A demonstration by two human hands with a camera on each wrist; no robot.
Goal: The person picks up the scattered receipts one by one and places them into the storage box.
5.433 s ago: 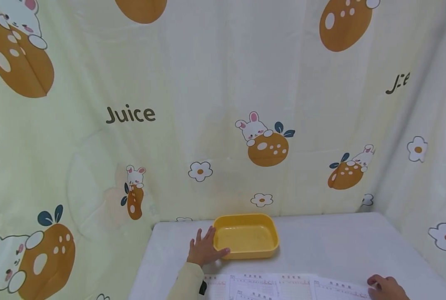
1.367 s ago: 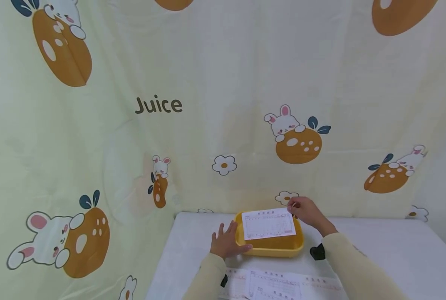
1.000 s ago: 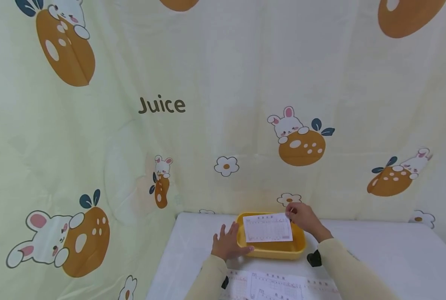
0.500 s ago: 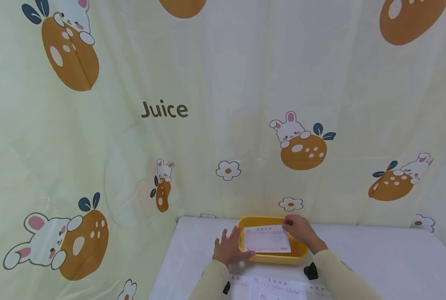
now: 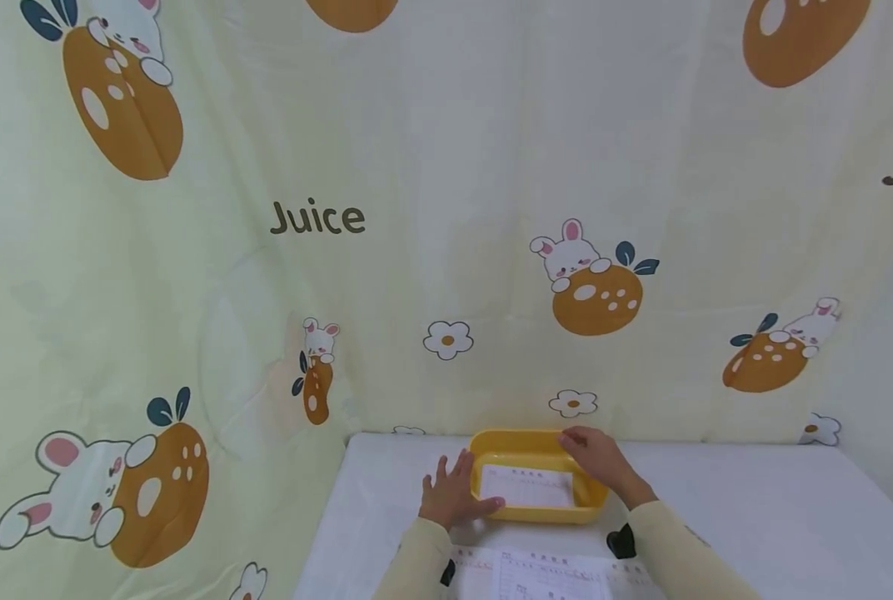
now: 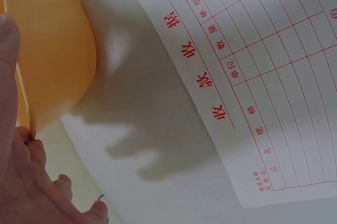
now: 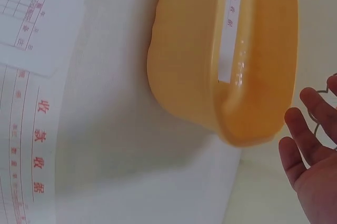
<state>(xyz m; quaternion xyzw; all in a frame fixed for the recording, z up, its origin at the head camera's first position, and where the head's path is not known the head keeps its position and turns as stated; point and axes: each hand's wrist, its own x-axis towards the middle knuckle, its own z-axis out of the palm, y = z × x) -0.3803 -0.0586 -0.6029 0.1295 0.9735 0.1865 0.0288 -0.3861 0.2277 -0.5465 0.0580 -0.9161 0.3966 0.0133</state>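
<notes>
A yellow plastic tray (image 5: 544,515) sits at the table's far edge, and a printed receipt slip (image 5: 527,487) lies inside it. At the tray's left end my left hand (image 5: 449,497) rests with fingers spread, its thumb along the front rim. The left wrist view has fingertips of the left hand (image 6: 31,182) touching the tray wall (image 6: 58,50). My right hand (image 5: 600,458) is over the tray's back right corner. Seen from the right wrist, that hand (image 7: 321,182) holds nothing, its fingers loosely extended and apart from the tray (image 7: 184,50).
Several receipt slips (image 5: 544,575) with red print lie overlapping in front of the tray, on the white table cover (image 5: 746,508). Close behind the table hangs a patterned curtain (image 5: 484,250).
The right hand came from the front right with a receipt slip, lowered it into the tray and let go. The left hand stayed at the tray's left end.
</notes>
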